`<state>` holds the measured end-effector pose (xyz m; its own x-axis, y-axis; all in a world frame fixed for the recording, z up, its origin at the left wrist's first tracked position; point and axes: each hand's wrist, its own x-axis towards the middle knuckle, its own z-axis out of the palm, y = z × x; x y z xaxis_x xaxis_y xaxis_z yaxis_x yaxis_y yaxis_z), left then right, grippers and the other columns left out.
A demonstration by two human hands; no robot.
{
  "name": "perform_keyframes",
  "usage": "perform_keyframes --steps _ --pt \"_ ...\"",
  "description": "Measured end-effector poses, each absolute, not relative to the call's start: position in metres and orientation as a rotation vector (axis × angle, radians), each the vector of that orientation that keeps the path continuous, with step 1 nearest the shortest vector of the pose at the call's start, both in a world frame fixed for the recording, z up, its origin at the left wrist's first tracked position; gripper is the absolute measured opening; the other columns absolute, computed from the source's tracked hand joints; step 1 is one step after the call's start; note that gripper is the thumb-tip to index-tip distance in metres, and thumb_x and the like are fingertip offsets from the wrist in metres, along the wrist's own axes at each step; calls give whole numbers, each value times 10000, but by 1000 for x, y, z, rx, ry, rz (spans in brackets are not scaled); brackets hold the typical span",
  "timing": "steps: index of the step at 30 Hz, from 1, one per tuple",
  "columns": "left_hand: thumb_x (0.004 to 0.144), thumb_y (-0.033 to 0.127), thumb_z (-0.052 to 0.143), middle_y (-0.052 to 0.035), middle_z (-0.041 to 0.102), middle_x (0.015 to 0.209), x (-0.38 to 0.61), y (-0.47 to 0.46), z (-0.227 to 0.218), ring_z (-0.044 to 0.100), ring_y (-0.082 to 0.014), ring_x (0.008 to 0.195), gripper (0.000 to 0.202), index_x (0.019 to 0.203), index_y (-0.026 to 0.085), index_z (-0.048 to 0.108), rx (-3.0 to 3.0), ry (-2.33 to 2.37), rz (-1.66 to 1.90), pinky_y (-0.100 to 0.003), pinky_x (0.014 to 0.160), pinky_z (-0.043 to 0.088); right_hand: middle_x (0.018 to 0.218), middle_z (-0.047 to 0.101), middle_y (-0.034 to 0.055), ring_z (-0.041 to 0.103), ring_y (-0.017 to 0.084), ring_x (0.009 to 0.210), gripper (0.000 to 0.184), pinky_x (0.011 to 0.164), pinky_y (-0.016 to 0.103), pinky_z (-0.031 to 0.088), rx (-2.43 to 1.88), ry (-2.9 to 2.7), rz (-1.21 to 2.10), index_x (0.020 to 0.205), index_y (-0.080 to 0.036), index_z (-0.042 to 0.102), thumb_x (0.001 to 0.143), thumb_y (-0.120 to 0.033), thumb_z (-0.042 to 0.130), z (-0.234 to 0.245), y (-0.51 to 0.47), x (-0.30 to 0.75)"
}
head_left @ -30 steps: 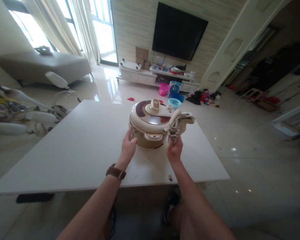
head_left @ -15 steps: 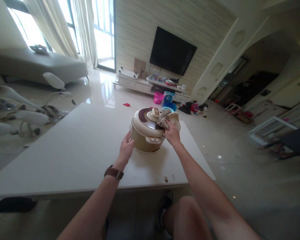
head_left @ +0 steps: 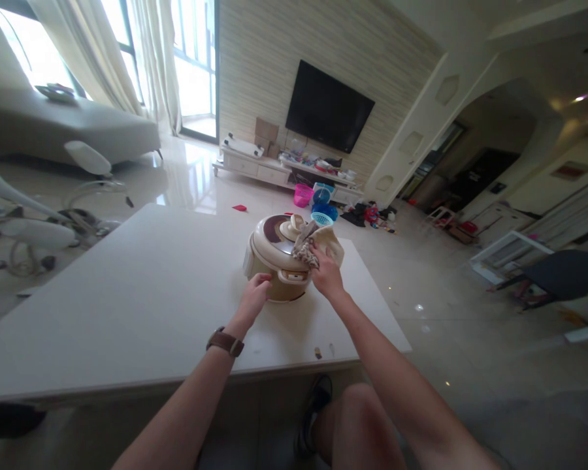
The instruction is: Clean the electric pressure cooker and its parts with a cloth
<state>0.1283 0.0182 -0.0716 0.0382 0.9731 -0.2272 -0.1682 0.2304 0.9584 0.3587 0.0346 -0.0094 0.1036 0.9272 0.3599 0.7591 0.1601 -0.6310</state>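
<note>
**Cooker at table centre: cloth on the lid, left-hand hold unconfirmed**

The white table (head_left: 166, 307) fills the middle and lower left of the frame. The wall-mounted television (head_left: 329, 106) hangs at upper centre. Your cooker (head_left: 272, 250), cream and tan, stands upright on the table, just below the centre of the frame, its lid seated.

Your right hand (head_left: 327, 269) is at the lid's right side; its fingers are clamped on a bunched cloth (head_left: 304, 251), which lies against the lid beside its knob. Your left hand (head_left: 255, 297) is at the cooker's lower front left, fingers curled and close together. They appear to touch the wall; you cannot be credited with a firm grip, as the contact is unclear. A small dark-and-yellow item (head_left: 318, 353) lies near the table's front edge.

Risk, in my judgement: a hard push from the right hand could slide or turn the cooker if the left hand gives little support. A loose fold of cloth could snag on the knob.

Markings: no brand or wording is legible on the television, the cooker or the small item.
</note>
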Motion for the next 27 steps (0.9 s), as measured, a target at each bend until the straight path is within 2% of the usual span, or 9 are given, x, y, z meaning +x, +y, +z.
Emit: perform_keyframes --steps 2,5,8,11,14,21,24,26,27 --pt "669 345 629 -120 735 1154 127 17 -73 669 -291 1099 319 935 199 729 955 1164 1084 -359 793 571 1519 711 27 443 359 1618 570 1368 548 334 -1531 -1585 420 1378 -284 785 823 -186 700 -12 26 361" --pt "668 368 630 -107 742 1082 127 17 -74 681 -297 1088 311 907 202 742 991 1164 1048 -355 789 561 1150 842 49 726 335 1282 342 1141 508 584 -1362 -1159 699 1142 -237 831 815 -292 746 -15 10 380" --pt "665 372 628 -100 761 1022 130 15 -75 699 -293 1052 309 886 200 759 1024 1157 989 -346 773 546 973 845 43 794 284 1020 260 941 416 665 -1237 -666 860 1032 -210 799 791 -285 734 -23 -11 412" --pt "670 376 648 -111 790 1013 138 10 -76 717 -294 1024 297 864 190 773 1052 1121 926 -350 773 539 893 833 48 805 258 953 186 905 382 674 -1252 -372 989 978 -219 775 814 -236 688 -38 -34 445" --pt "683 383 712 -134 819 1059 152 3 -74 744 -282 981 322 917 176 788 1014 1043 873 -346 774 533 806 806 49 807 254 892 154 898 392 678 -1335 -225 1095 931 -234 760 828 -204 650 -60 -50 468" --pt "720 435 907 -207 775 1361 198 -4 -66 787 -254 986 447 1045 155 781 698 805 943 -350 815 599 847 792 58 765 235 813 163 844 387 657 -1447 -134 1136 912 -227 734 784 -192 640 -94 -48 493" --pt "769 496 922 -214 795 1308 211 -2 -69 792 -229 937 469 1045 138 796 633 810 1007 -330 807 600 669 656 -27 658 186 664 93 698 310 594 -1601 -130 918 817 -246 638 748 -192 668 -103 -54 501" --pt "788 544 915 -219 819 1218 215 0 -73 793 -226 911 486 999 120 807 633 840 1042 -334 820 600 586 548 -81 561 145 585 159 615 248 511 -1656 -125 809 769 -252 563 720 -180 697 -108 -58 504" --pt "791 569 911 -220 826 1176 216 1 -75 794 -230 908 502 975 114 809 640 850 1054 -344 837 601 584 541 -91 542 130 577 187 595 228 479 -1656 -140 797 763 -249 552 708 -176 715 -109 -58 503"
